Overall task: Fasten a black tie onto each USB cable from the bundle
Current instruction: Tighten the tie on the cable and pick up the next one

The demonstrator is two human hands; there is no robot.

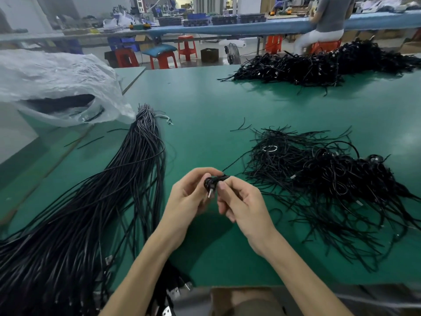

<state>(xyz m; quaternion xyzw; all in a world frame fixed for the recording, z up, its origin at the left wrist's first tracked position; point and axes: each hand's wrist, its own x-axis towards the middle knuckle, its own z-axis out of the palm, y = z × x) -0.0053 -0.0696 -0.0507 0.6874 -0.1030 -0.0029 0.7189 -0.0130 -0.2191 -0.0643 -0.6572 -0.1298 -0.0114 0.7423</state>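
Note:
Above the green table my left hand pinches a small coiled black USB cable whose silver plug hangs down. My right hand grips the same coil from the right, where a thin black tie runs off toward the tie pile. The long bundle of black USB cables lies on the left, running from the table's near edge to mid-table. A loose pile of black ties and cables spreads on the right.
A crumpled clear plastic bag sits at the far left. Another heap of black cables lies at the far right. Beyond the table stand red stools, a long blue bench and a seated person.

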